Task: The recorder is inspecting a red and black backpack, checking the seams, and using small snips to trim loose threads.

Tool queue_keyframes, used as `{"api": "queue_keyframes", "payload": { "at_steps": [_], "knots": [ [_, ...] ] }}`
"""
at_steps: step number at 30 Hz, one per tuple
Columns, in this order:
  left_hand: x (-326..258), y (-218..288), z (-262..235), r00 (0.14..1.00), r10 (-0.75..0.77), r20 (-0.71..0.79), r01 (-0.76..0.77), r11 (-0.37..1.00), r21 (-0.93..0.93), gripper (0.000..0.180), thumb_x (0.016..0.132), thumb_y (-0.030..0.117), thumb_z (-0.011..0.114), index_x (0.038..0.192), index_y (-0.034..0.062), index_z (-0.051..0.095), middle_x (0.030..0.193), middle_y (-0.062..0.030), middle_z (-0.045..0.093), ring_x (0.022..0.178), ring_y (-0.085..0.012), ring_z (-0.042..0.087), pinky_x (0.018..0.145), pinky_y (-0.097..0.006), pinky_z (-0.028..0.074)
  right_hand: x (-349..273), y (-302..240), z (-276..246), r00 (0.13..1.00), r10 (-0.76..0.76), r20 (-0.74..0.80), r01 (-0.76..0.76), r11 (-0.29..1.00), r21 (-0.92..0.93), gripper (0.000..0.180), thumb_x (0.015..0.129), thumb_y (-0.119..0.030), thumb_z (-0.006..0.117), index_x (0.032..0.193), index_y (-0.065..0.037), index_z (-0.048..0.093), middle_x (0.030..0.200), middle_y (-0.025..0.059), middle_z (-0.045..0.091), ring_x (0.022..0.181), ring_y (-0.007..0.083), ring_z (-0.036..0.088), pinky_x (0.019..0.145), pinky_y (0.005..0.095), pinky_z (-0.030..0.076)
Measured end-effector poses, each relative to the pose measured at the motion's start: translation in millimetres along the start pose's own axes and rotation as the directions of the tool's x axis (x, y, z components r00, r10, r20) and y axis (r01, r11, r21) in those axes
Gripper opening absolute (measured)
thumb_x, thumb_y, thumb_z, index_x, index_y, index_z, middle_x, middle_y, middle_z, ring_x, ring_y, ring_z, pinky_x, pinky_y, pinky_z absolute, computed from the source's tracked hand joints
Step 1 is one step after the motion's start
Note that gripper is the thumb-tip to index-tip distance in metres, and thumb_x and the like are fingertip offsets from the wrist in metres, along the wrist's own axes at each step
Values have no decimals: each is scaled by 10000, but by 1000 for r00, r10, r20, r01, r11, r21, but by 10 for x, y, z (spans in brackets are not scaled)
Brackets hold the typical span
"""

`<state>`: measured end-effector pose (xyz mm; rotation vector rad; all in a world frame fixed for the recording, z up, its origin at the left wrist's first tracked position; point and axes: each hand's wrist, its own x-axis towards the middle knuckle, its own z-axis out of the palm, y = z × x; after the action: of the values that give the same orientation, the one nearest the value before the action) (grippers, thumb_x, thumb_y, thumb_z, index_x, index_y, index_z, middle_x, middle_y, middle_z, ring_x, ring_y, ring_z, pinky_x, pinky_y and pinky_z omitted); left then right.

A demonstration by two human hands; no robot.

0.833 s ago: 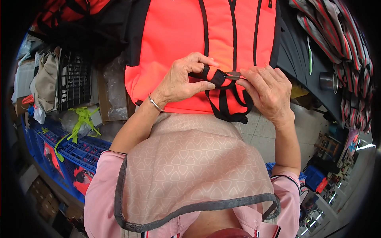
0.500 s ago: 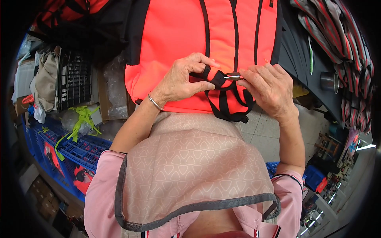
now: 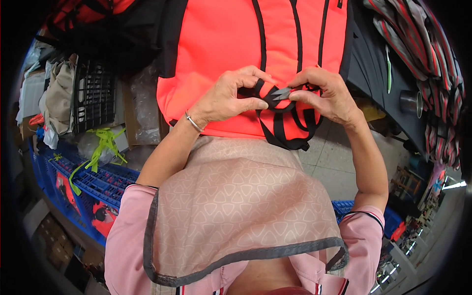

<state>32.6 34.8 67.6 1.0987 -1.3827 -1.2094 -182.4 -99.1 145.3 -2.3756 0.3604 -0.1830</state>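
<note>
background: a cluttered workshop is seen, with a blue crate [image 3: 93, 179] at the left and striped fabric [image 3: 423, 59] at the right.
vest: an orange vest [image 3: 231, 64] with black trim is held up ahead of the chest.
strap: a black strap [image 3: 282, 123] is looped at the vest's lower edge.
left hand [image 3: 228, 96]: closed, the strap is pinched.
right hand [image 3: 327, 96]: closed on small snips [image 3: 281, 93], which are set against the strap.

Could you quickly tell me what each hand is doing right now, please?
Left hand: closed, pinching the black strap.
Right hand: closed on small metal snips at the strap.
</note>
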Motion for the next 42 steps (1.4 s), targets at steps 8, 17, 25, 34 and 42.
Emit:
{"api": "queue_keyframes", "payload": {
  "at_steps": [8, 17, 25, 34, 42],
  "knots": [
    [7, -7, -17, 1000, 22, -22, -23, 997, -73, 312, 783, 130, 816, 1077, 51, 750, 1149, -75, 648, 1089, -186, 617, 985, -338, 481, -168, 36, 47, 930, 351, -106, -255, 828, 499, 209, 875, -98, 751, 1042, 15, 694, 878, 33, 696, 805, 69, 630, 735, 235, 523],
    [9, -6, -20, 998, 27, -57, -29, 999, -40, 313, 769, 133, 828, 1065, 61, 756, 1149, -68, 645, 1072, -185, 623, 965, -326, 490, -218, -116, 34, 898, 338, -282, -269, 929, 256, 285, 834, -112, 794, 1068, 3, 680, 873, 37, 681, 784, 77, 628, 735, 238, 532],
    [30, 83, 20, 997, -11, -72, 15, 998, 55, 260, 751, 45, 814, 1004, 29, 756, 1173, -80, 660, 1093, -191, 613, 985, -340, 478, -84, -281, 329, 919, 209, -335, -185, 977, 103, 296, 734, -11, 799, 1001, -35, 674, 856, 79, 616, 752, 206, 657, 624, 317, 525],
    [43, -47, 55, 987, 104, -120, -83, 983, 165, 231, 712, 69, 840, 881, -13, 707, 1131, -93, 661, 975, -169, 632, 832, -290, 514, -216, -321, 492, 912, 125, -392, -123, 992, 30, 249, 691, 156, 618, 883, -2, 606, 794, 114, 560, 684, 259, 609, 592, 339, 488],
    [22, 4, 57, 996, 48, -69, -37, 988, 148, 284, 748, 18, 794, 1027, 53, 755, 1180, -66, 659, 1153, -223, 606, 1023, -371, 492, -403, -307, 523, 909, 175, -379, -157, 985, 79, 277, 676, 169, 607, 900, 7, 600, 793, 118, 558, 689, 258, 577, 619, 333, 471]
  ]
}}
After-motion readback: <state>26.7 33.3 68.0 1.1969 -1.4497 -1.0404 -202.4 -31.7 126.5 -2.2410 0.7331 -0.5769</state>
